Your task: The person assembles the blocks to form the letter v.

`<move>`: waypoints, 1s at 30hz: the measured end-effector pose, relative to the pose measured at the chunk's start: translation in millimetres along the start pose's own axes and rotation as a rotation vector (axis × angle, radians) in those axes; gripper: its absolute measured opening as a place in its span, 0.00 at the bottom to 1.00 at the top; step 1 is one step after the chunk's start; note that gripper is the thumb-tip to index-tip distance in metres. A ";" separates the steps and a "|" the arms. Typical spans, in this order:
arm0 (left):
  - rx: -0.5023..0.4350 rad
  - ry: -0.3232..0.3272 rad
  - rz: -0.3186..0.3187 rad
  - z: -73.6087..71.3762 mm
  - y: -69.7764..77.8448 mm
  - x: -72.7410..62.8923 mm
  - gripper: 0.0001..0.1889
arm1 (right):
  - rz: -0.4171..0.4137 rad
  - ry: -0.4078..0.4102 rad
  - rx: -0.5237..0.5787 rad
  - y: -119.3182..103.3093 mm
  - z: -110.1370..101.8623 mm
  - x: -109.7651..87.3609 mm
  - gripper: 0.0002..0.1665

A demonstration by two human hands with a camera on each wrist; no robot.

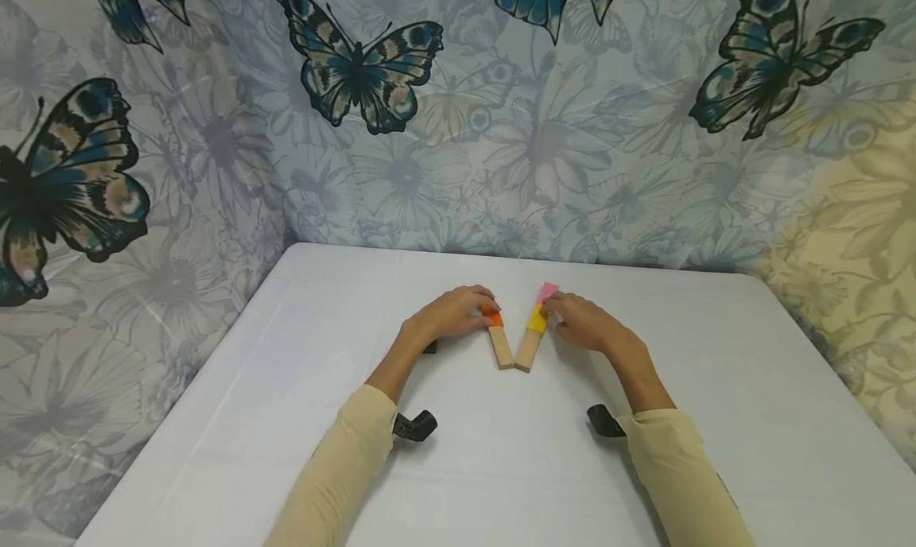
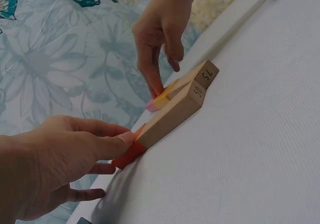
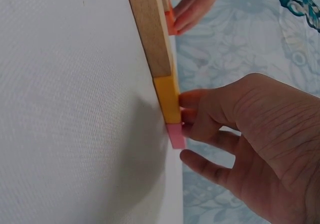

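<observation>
Two wooden blocks lie on the white table with their near ends together, spreading into a V. The left block (image 1: 501, 347) has an orange far section (image 2: 131, 151); its near end face reads 50. My left hand (image 1: 456, 312) pinches that orange section between thumb and fingers. The right block (image 1: 528, 348) has a yellow section (image 3: 167, 99) and a pink tip (image 3: 175, 136), and its near end face reads 75. My right hand (image 1: 583, 320) rests fingertips along the yellow and pink sections, its thumb held away from the block in the left wrist view.
A white table (image 1: 465, 475) stretches out around the blocks and forearms. Behind it and on the left hangs cloth with butterflies (image 1: 361, 66) and flowers. Black curved pieces (image 1: 417, 426) stick out by both wrists. A small dark thing shows beneath the left wrist.
</observation>
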State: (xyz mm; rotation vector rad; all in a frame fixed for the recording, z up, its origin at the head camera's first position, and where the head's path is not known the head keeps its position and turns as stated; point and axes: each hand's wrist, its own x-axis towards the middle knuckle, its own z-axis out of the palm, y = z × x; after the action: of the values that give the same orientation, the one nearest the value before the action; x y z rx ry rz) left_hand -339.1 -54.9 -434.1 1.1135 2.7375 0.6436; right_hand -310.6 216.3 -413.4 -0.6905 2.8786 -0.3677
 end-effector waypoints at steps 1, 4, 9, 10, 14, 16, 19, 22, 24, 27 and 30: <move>-0.003 0.000 0.000 -0.2 -0.1 -0.2 0.18 | 0.000 0.002 0.003 0.0 0.3 0.0 0.23; 0.004 -0.003 0.000 -1.1 0.0 -0.7 0.18 | -0.013 0.010 0.001 -0.4 -0.7 -1.3 0.23; 0.011 -0.007 -0.002 -1.5 -0.1 -0.5 0.18 | -0.029 0.023 0.004 -1.3 -1.8 -3.6 0.22; 0.009 -0.007 -0.002 -1.5 -0.2 -0.3 0.18 | -0.031 0.025 0.003 -1.0 -1.7 -3.7 0.22; 0.006 -0.011 -0.003 -0.8 -1.2 0.1 0.18 | -0.030 0.029 0.003 -0.9 -0.8 -3.5 0.22; 0.007 -0.015 -0.006 -0.7 -1.6 0.0 0.18 | -0.022 0.027 0.009 -0.4 -0.1 -2.8 0.22; 0.010 -0.021 -0.011 -1.0 -1.6 -0.4 0.18 | -0.020 0.024 0.014 0.6 1.2 -1.6 0.22; 0.012 -0.022 -0.014 -1.3 -1.6 -0.7 0.18 | -0.022 0.023 0.010 1.8 2.4 -0.6 0.22; 0.012 -0.022 -0.014 -1.9 -1.0 -1.1 0.18 | -0.025 0.023 0.009 2.7 2.6 0.0 0.22; 0.013 -0.027 -0.020 -2.4 -0.8 -1.5 0.18 | -0.027 0.019 0.008 2.0 1.7 -0.2 0.22; 0.011 -0.036 -0.026 -2.9 -0.3 -1.8 0.19 | -0.026 0.020 0.008 1.8 0.8 -0.5 0.22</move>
State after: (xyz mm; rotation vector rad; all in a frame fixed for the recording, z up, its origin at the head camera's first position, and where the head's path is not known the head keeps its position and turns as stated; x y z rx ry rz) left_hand -338.7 -57.4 -431.7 1.0790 2.7231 0.6003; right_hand -310.7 218.0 -414.5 -0.7281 2.8873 -0.3911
